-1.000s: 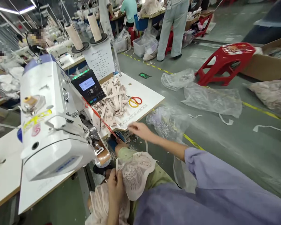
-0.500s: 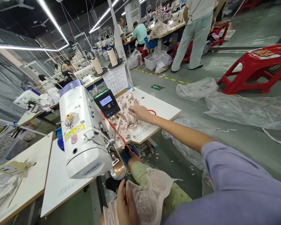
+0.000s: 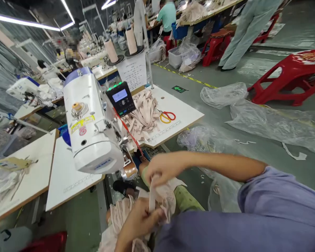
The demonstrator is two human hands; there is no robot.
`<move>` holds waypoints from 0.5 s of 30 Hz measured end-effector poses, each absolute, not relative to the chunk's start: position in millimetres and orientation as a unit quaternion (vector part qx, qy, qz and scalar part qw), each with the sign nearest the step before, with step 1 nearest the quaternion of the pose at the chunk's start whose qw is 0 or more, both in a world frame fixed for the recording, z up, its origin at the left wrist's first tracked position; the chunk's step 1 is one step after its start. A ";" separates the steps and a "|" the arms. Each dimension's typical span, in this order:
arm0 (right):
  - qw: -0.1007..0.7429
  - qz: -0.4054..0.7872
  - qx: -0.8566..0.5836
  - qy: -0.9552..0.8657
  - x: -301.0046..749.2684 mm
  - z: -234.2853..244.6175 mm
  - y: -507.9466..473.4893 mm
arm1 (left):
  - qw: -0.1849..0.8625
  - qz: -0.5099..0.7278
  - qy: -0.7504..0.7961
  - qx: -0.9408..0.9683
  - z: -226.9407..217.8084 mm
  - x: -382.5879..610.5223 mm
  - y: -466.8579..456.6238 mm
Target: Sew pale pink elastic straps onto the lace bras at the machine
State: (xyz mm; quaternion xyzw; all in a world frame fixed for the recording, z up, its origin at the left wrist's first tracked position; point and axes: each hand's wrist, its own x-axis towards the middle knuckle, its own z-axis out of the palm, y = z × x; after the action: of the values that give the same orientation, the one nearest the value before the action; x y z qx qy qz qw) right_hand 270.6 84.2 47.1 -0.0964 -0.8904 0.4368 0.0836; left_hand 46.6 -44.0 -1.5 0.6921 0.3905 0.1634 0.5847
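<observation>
My right hand (image 3: 161,168) is closed in a pinch on a pale pink fabric strip (image 3: 152,196) that hangs down from it. My left hand (image 3: 138,221) sits in my lap, its fingers closed round a beige lace garment piece (image 3: 168,196) and the strip's lower end. Both hands are close together over my green-trousered knee (image 3: 185,200). Just ahead stands a white sewing machine (image 3: 88,124) on a white table (image 3: 181,113). Beside it lies a heap of pink strips (image 3: 143,115) with red-and-yellow scissors (image 3: 168,116).
Crumpled clear plastic bags (image 3: 273,122) lie on the grey floor to the right, near a tipped red stool (image 3: 288,78). A person in light trousers (image 3: 243,33) stands at the back. More sewing tables (image 3: 28,168) run along the left. Thread cones (image 3: 131,40) stand behind the machine.
My right hand has come back from the strip heap on the table to my lap, now holding a strip. My left hand has shifted its hold on the lace piece.
</observation>
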 end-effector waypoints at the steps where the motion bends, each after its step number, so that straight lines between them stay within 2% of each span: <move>1: 0.095 0.485 -0.125 -0.860 281.8 43.9 101.2 | 0.595 0.162 0.402 0.677 -1.2 46.7 -42.7; 4: 0.120 0.696 -0.190 -0.682 309.6 18.1 133.8 | 0.621 0.204 0.408 0.638 -4.4 36.3 -40.8; 6: 0.217 0.807 -0.208 -0.509 313.1 -7.4 129.0 | 0.645 0.232 0.404 0.606 -6.4 31.3 -39.9; 8: 0.334 0.852 -0.210 -0.345 300.7 -33.3 102.5 | 0.653 0.262 0.418 0.575 -6.3 35.5 -37.2; 9: 0.359 0.864 -0.205 -0.287 289.8 -45.2 84.3 | 0.651 0.276 0.430 0.562 -5.5 41.2 -35.1; 10: 0.345 0.885 -0.192 -0.247 277.3 -55.6 65.4 | 0.647 0.285 0.442 0.553 -4.3 48.5 -32.8; 12: 0.258 0.915 -0.178 -0.254 253.1 -70.0 33.0 | 0.638 0.282 0.454 0.555 -1.7 64.6 -28.0; 15: 0.268 0.866 -0.267 -0.328 233.7 -71.8 17.5 | 0.610 0.259 0.464 0.588 -0.1 80.2 -22.3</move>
State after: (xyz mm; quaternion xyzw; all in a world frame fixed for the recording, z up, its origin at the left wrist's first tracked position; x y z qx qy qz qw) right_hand 233.7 17.5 -71.8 -0.2668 -0.3280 0.8658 0.2678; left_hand 80.2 -22.3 -0.1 0.5878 0.4641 0.2585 0.6101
